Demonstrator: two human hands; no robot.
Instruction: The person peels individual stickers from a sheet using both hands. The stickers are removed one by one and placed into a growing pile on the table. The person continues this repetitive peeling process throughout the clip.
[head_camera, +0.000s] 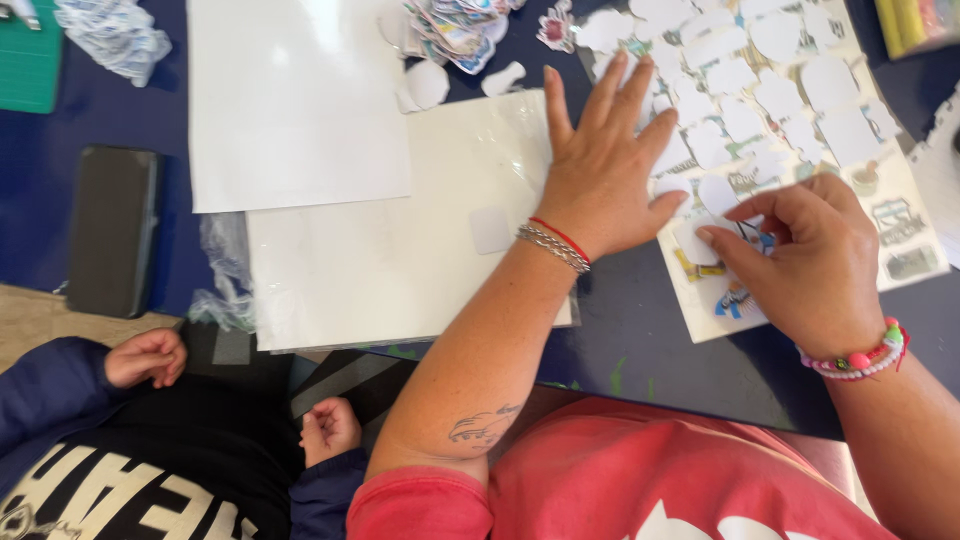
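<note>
Left hand (600, 165): mine, released, laid flat with fingers spread, palm down over the right edge of the glossy white sheet (400, 230) and the left edge of the sticker sheet (905, 205). It grips nothing.

Right hand (805, 265): mine, at centre right of the frame, fingertips (708, 236) pinched on a small white cut-out sticker (694, 243) at the lower left part of the sticker sheet.

Sticker sheet: cream card on the dark blue table (640, 340), upper right to centre right of the frame. Its long axis runs on a diagonal from the lower left corner near my right hand up toward the upper right. Covered with many white cut-out shapes and some coloured pictures.

Glossy white sheet: centre of the frame, long axis roughly left to right, a small square piece (490, 229) lying on it just left of my left wrist.

Surroundings:
- plain white paper (295, 100), upper centre-left, overlapping the top of the glossy sheet;
- heap of coloured cut-outs (455, 30), top centre;
- dark rectangular case (113, 230), centre left, upright in the frame;
- crumpled clear plastic (225, 270), beside the glossy sheet's left edge;
- another person's two small fists (150, 355), lower left, in dark blue sleeves, apart from my hands.

My left forearm crosses the lower right corner of the glossy sheet and hides it.
</note>
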